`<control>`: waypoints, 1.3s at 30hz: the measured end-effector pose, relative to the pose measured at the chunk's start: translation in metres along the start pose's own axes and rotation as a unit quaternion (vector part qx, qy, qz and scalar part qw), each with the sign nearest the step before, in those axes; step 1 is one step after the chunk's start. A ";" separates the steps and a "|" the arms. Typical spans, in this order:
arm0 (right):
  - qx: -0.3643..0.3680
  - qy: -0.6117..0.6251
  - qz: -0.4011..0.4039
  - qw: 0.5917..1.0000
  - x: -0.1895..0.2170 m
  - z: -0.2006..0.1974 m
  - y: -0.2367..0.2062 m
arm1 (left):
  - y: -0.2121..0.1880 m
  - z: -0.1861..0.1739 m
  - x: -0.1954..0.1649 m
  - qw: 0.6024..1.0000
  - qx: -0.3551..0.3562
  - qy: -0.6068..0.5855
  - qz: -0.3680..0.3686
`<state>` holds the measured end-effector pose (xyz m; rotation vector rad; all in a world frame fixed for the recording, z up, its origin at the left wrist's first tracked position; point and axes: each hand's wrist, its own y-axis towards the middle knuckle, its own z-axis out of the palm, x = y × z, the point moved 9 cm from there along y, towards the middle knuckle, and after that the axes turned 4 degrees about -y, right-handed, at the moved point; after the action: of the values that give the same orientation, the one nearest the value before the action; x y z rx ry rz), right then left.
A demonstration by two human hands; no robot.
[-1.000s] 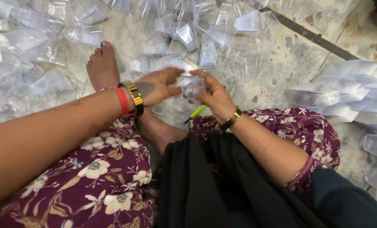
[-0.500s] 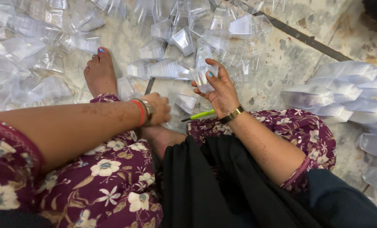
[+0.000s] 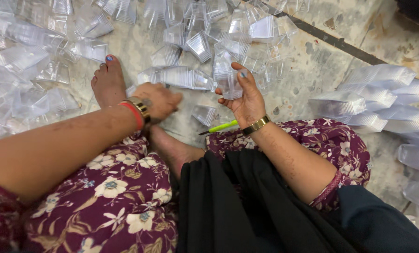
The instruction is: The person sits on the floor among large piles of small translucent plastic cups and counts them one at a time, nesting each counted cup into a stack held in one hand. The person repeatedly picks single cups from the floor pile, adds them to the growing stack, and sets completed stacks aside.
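Right hand [image 3: 245,99] is raised palm-up w/ fingers curled round a small clear plastic cup [image 3: 229,83], held just above the stone floor [image 3: 308,70] near the scattered clear plastic cups [image 3: 198,44]. Left hand [image 3: 159,100] is blurred, knuckles up, fingers bent; can't tell if it grips anything, though it sits just beside a short stack of nested clear cups [image 3: 181,77]. A lime-green-handled tool [image 3: 219,127] lies on the floor btw. the wrists, near a bare foot [image 3: 108,84].
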<state>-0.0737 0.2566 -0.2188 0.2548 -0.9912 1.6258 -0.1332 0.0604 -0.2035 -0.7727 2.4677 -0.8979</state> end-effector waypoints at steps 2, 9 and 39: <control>-0.008 0.007 -0.004 1.000 0.001 -0.003 0.001 | 0.007 -0.011 -0.036 0.994 -0.050 0.004 0.098; -0.053 0.061 -0.050 0.995 0.020 -0.025 0.010 | 0.036 -0.019 -0.133 0.966 -0.102 0.005 0.237; -0.021 -0.047 -0.023 0.998 0.022 -0.027 0.014 | 0.056 -0.011 -0.094 0.977 -0.096 -0.129 0.138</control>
<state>-0.0843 0.2914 -0.2274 0.3243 -1.0821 1.5611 -0.0869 0.1595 -0.2171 -0.5462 2.3737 -0.4340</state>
